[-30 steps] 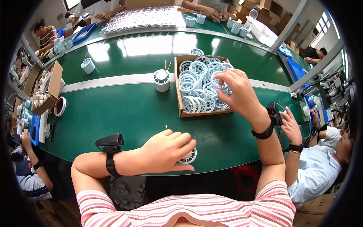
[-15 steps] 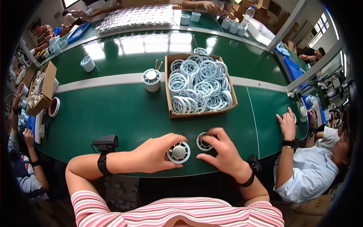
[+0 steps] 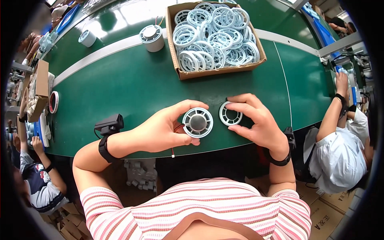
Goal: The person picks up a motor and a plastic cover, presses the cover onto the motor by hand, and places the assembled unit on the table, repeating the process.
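Green tabletop (image 3: 120, 92) under left hand (image 3: 163, 129), fingers (image 3: 187, 105) around wired round unit (image 3: 198, 123), and right hand (image 3: 263, 125), fingers around pale ring (image 3: 221, 115)

The green table (image 3: 104, 92) has a pale strip (image 3: 298, 44) across it and a thin white line (image 3: 284, 76) at right. Bright glare (image 3: 134, 13) covers its far left part. Brown cartons (image 3: 326, 218) lie at lower right.

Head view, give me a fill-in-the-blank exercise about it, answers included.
1. In the picture, the ring in the right hand lies to the ____ of the slotted part in the left hand.
2. The tabletop under the cardboard box is ____.
3. The wearer's shirt is patterned with ____.
Missing words: right; green; stripes.
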Demonstrator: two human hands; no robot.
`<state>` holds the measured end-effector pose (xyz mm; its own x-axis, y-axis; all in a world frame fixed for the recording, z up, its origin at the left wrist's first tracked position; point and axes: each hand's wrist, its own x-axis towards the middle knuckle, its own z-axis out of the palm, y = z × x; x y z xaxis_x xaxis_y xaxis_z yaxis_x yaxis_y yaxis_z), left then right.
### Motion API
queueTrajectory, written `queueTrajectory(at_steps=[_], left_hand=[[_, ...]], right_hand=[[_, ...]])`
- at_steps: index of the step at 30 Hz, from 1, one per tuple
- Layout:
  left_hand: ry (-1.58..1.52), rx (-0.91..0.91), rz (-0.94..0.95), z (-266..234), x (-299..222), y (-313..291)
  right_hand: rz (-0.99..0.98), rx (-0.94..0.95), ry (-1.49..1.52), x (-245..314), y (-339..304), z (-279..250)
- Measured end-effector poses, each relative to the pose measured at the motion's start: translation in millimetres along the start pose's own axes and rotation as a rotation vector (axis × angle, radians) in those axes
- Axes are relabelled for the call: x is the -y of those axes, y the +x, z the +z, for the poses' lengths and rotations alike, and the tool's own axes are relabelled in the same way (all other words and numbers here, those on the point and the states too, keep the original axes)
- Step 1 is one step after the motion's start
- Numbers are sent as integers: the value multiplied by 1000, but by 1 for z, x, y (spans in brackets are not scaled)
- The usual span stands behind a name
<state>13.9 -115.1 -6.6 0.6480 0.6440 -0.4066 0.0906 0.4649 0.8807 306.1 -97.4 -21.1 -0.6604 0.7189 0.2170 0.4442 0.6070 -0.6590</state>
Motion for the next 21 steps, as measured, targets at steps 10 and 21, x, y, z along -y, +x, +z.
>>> queueTrajectory(at_steps=[10,21], left_hand=[[-87,-39,214,7,23,5],[31,-16,149,1,19,4]], right_hand=[[52,-259,49,63,31,39],[117,-196,78,63,34,39]])
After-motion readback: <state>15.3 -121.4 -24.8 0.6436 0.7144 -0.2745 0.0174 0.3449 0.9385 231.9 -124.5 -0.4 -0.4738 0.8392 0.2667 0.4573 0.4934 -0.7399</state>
